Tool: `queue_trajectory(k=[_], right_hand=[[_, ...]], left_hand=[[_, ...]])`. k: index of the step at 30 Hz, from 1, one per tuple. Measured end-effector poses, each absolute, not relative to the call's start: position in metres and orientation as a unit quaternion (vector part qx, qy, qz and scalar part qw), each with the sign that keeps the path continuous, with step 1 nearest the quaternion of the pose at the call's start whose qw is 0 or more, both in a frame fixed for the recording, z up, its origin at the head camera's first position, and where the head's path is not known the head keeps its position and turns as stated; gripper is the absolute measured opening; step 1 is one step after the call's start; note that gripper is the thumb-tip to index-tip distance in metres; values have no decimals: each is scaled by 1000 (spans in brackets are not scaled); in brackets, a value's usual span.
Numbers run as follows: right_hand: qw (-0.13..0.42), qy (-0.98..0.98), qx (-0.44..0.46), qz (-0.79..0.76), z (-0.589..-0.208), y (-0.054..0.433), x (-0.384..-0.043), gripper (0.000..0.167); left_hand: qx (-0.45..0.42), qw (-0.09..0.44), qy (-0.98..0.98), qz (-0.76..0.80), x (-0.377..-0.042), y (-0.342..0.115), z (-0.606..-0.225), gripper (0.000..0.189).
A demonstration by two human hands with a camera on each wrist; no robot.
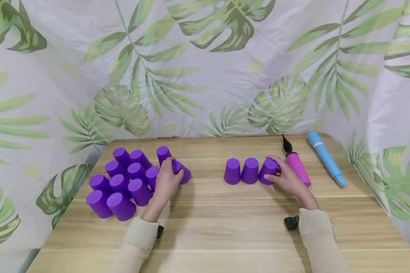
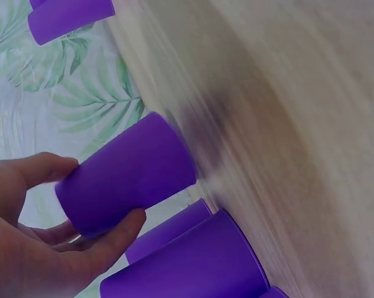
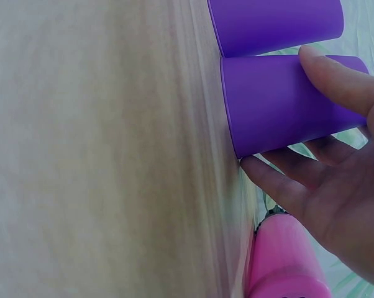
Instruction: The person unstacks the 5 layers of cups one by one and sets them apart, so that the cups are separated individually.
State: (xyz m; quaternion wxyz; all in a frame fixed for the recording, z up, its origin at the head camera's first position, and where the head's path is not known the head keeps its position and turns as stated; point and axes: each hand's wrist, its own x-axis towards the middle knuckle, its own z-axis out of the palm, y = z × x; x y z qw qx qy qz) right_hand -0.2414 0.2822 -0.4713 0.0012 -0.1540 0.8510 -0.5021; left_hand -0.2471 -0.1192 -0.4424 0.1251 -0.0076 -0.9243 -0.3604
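Observation:
My left hand (image 1: 166, 182) grips an upside-down purple cup (image 2: 128, 177) near its narrow closed end, thumb on one side and fingers on the other. In the head view this cup leans at the right edge of a cluster of similar purple cups (image 1: 121, 206), partly behind my fingers. To the right, my right hand (image 1: 288, 181) holds another purple cup (image 3: 268, 105) by its sides, its rim against the table. That cup ends a row of three, beside the middle cup (image 1: 250, 172) and the left cup (image 1: 232, 172). All stand mouth down.
Right of the row lies a pink hand pump (image 1: 298, 168) with a black nozzle, close to my right hand. Farther right is a blue pump (image 1: 328, 161). The wooden table (image 1: 218, 231) backs onto a leaf-patterned cloth (image 1: 222, 76).

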Motion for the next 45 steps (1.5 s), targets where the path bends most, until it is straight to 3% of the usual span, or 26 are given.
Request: queue_trajectory(k=[7,17,26,35,45], right_hand=[[4,853,-153,-498,-473,283,-242,64],[5,852,-151,-501,-471,283,-241,65],[5,853,-150,-500,-476,282,-242,64],[5,853,-158,-497,-475,282,-242,64],[-2,856,-154,-494,-472,284,-243,64]], left_hand=[[-39,196,-939,-279,-244,-120,-442,45],[-47,191,-950,-240,-246,-121,-441,46],[-60,222,-948,-220,-249,-121,-451,42],[-126,336,-905,-230,-238,-99,-438,41],[-224,227,-894,-316,-234,-46,-442,50]])
